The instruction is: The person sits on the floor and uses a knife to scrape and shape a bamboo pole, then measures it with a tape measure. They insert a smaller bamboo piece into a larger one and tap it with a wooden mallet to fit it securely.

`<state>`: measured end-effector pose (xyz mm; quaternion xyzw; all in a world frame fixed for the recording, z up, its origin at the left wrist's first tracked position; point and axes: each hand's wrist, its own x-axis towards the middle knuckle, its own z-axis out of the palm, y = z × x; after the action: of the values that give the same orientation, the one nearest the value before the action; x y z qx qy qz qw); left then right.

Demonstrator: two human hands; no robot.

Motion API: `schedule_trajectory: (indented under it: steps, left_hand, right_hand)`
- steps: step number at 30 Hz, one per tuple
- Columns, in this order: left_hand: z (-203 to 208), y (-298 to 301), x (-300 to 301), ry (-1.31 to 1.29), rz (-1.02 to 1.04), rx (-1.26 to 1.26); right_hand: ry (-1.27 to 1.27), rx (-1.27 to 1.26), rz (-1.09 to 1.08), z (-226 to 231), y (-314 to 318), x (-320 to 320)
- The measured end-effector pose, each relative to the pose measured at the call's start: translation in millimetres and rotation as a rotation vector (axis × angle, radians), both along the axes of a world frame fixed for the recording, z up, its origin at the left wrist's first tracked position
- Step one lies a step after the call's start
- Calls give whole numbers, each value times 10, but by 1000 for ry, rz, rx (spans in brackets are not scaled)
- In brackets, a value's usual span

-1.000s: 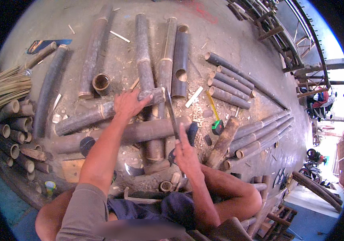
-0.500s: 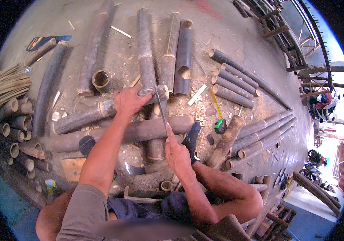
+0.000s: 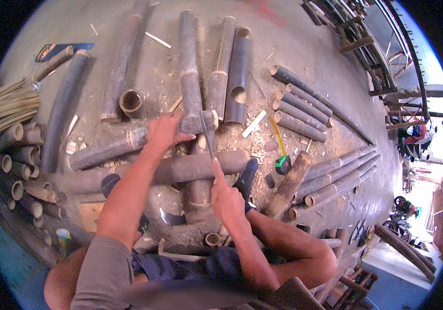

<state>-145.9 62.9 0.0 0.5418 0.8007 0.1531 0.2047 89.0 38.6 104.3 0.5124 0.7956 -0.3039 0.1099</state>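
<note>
My left hand [image 3: 164,133] is closed over a dark bamboo pole [image 3: 102,150], its thumb sticking out along the pole's near side. This pole slants across another bamboo length [image 3: 201,166] on the floor. In my right hand [image 3: 226,204] is the grip of what looks like a saw [image 3: 208,138], its index finger stretched along it. The narrow blade shows almost edge-on, so its teeth cannot be made out. It lies across the pole close to its pale right end. My feet [image 3: 246,178] rest by the lower bamboo.
Several bamboo lengths [image 3: 188,46] lie beyond my hands, others [image 3: 304,111] to the right. A green tape measure [image 3: 283,164] with its yellow tape out is right of my foot. Cut tubes [image 3: 17,191] and a bundle of strips [image 3: 12,106] crowd the left. Wood chips litter the floor.
My left thumb has moved away from the blade, down to the pole's near side. The blade stays across the pole near its end, with my right hand hardly shifted.
</note>
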Motion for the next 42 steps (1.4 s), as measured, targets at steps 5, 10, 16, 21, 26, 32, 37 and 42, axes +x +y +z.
schedule_trajectory:
  steps: [5,10,16,21,26,32,37,42]
  left_hand:
    - [48,56,-34,7,-28,-52]
    - [48,64,-74,-15,-13,-40]
    - [-92,64,-27,39,0,67]
    - [-108,96,-74,18,11,35]
    - [-39,73,-13,40,2,-4]
    - [-59,8,39,101,-5,79]
    - [-146,-71,106,94,3,141]
    - [-141,-168,126,163,-27,198]
  right_hand:
    - [59,62,22,-79,14,27]
    - [-58,19,28,-21,-22,37]
    - [-87,27,32,-44,-49,186]
    - [-98,89,65,-71,92,102]
    - [78,219,109,-74,361,-186]
    - [-110,-4,19,58,149,-20]
    - [44,124,52,-61,246,-142]
    - [-81,52,36,-178,63,-17]
